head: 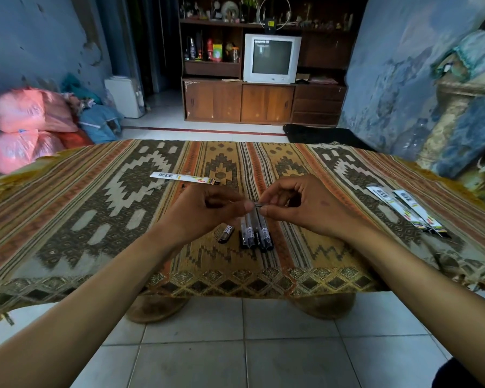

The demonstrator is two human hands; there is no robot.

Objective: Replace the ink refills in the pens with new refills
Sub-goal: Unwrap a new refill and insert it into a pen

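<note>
left hand grip: curled, contents hidden | right hand grip: pinches thin refill, mostly hidden

L hand, R hand, pinching refill

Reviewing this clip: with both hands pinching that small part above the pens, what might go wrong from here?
1. The small dark part, pinched only at the fingertips of the left hand and right hand, may slip onto the patterned cloth and be hard to spot.
2. The loose pen piece beside the pens lies near the table's front edge and could roll off.
</note>
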